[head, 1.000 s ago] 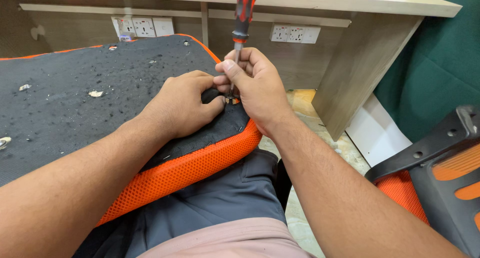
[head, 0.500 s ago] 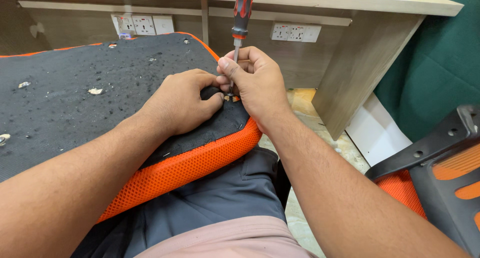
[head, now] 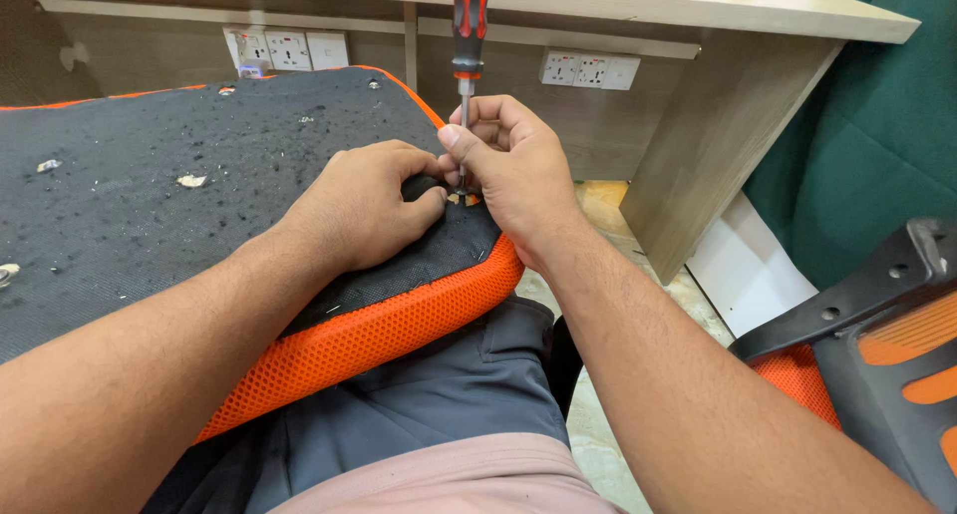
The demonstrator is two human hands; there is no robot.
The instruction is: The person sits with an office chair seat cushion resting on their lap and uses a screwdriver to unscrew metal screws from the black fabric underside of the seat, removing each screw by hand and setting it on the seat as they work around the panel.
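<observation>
A chair seat cushion [head: 199, 215] lies upside down across the person's lap, its black fabric underside facing up and its orange mesh edging wrapping the near edge and the far right corner. The right hand [head: 513, 175] is closed around the metal shaft of a screwdriver [head: 469, 35] with a red and black handle; the tool stands nearly upright, its handle rising toward the desk's edge and its tip set down on the cushion close to the right edge. The fingers pinch the shaft low down, just above the tip, so the tip itself is mostly hidden and what it meets there is hard to tell, perhaps a small fastener. The left hand [head: 364, 200] rests on the black fabric just beside the tip, fingers curled and pressing or pinching the cloth, touching the right hand's thumb side; it holds no separate object. Pale scraps and specks [head: 189, 180] are scattered across the black surface toward the left edge. Beyond the cushion stands a light wooden desk [head: 718, 125], with white wall sockets [head: 588, 70] on the panel under its top. At the lower right, on the floor, lies a black and orange chair part [head: 877, 335], well apart from both hands.
</observation>
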